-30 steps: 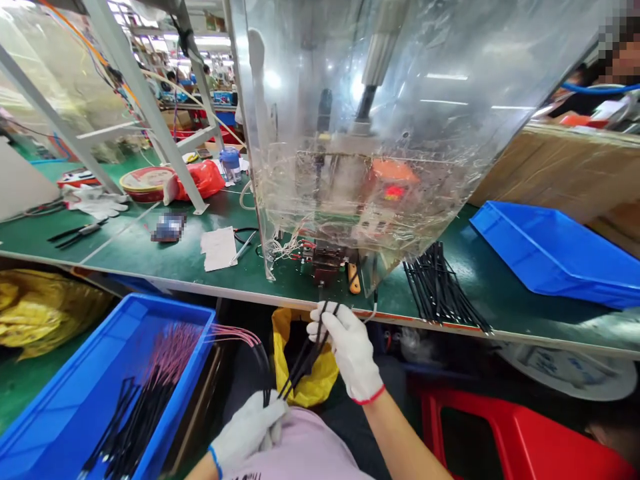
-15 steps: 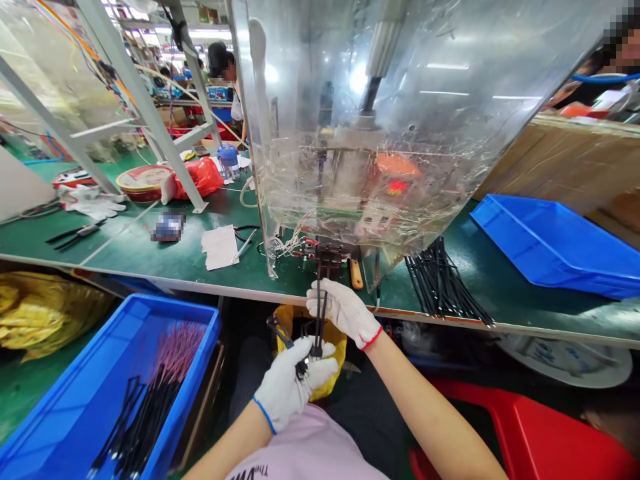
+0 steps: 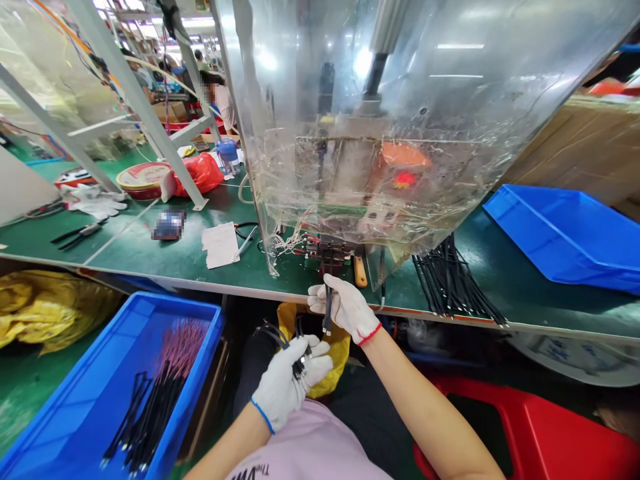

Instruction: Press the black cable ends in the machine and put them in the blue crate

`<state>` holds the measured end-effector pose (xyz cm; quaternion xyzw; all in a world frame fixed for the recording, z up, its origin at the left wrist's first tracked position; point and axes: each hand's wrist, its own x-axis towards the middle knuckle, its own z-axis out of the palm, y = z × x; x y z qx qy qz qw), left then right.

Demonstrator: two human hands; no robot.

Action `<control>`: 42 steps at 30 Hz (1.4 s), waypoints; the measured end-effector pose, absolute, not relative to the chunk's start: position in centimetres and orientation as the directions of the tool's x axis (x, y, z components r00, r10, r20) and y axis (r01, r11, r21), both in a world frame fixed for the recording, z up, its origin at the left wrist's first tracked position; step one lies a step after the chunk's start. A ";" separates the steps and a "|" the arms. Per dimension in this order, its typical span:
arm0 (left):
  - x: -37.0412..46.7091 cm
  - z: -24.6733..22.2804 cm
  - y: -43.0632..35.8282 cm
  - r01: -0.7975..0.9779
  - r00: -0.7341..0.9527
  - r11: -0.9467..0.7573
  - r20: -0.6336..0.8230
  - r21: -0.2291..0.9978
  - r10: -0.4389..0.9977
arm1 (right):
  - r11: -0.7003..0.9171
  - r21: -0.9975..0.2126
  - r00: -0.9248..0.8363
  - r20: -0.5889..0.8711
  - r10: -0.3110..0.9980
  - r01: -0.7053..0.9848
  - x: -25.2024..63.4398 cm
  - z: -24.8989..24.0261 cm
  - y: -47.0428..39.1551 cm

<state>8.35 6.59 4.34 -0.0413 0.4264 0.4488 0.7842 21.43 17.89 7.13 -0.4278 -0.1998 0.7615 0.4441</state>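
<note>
My left hand (image 3: 287, 380), in a white glove with a blue cuff, is closed round several short black cables (image 3: 278, 339) in front of my lap. Their metal-tipped ends stick out between the fingers. Above it, my right hand (image 3: 350, 312), gloved with a red cuff, grips black cable (image 3: 328, 315) at the bench edge; whether this is one strand or two I cannot tell. Its lower end hangs free, apart from my left hand. The upper part runs up to a small dark fixture (image 3: 333, 252) beneath a clear plastic shield (image 3: 320, 173).
Black cables (image 3: 453, 283) lie in a pile on the green bench, beside a blue tray (image 3: 565, 233). A blue bin (image 3: 85, 413) at lower left holds more cables. A wooden handle (image 3: 360, 272) sits by the fixture. Below right is a red stool (image 3: 550, 427).
Two cables ran from the fixture down into my left hand; now their lower ends have come away from it and hang from my right hand. The view has shifted slightly.
</note>
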 end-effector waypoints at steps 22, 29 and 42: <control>6.4 2.9 5.8 -0.678 0.343 0.644 -0.623 0.354 0.703 | -0.506 -0.715 -0.322 -0.392 0.862 -0.483 22.1 6.6 17.7; 2.5 2.1 4.2 -0.098 0.508 0.703 -0.572 0.705 0.644 | -0.790 -0.563 -0.705 -0.457 0.543 -0.243 23.9 -1.1 11.4; 1.9 -0.3 2.9 0.230 0.274 0.667 -0.705 0.709 0.654 | -0.586 -0.411 -0.197 -0.677 0.709 -0.698 19.8 -6.3 11.6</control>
